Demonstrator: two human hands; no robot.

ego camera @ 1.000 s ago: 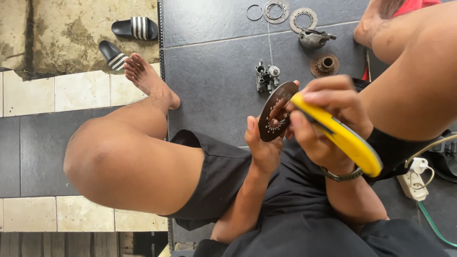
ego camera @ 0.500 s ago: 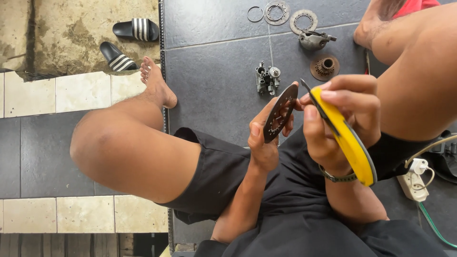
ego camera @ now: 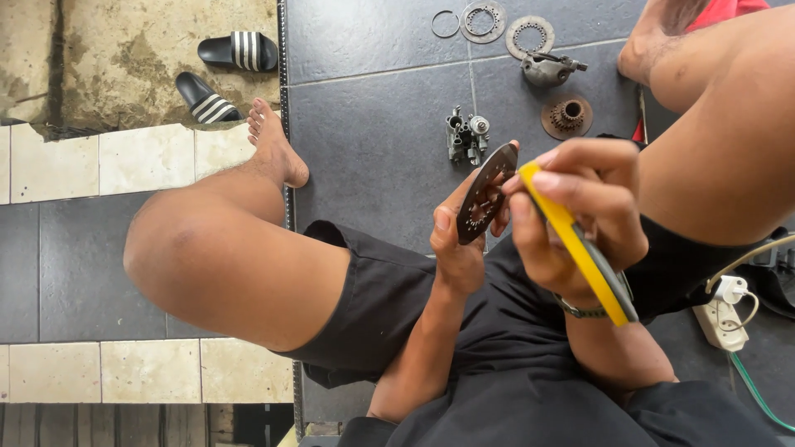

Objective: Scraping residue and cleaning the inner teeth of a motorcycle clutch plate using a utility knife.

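Note:
My left hand [ego camera: 457, 240] grips a round, dark, rusty metal disc [ego camera: 484, 194] with holes around its middle, holding it edge-on in front of me above my lap. My right hand [ego camera: 580, 219] is closed around a yellow-handled tool [ego camera: 584, 257], and its tip meets the disc's face. I am sitting on a dark tiled floor [ego camera: 373, 124] in black shorts, with bare knees spread to each side.
On the floor ahead lie a small metal carburettor-like part [ego camera: 466, 136], a thin ring [ego camera: 444, 23], two flat toothed discs [ego camera: 484, 20], a grey housing [ego camera: 548, 68] and a rusty hub [ego camera: 567, 116]. Two striped slippers [ego camera: 232, 51] sit far left. A white power strip [ego camera: 725, 319] lies right.
The disc has tilted from nearly face-on to edge-on. My right hand and the yellow tool have shifted slightly right and turned. My left knee has swung a little toward the middle.

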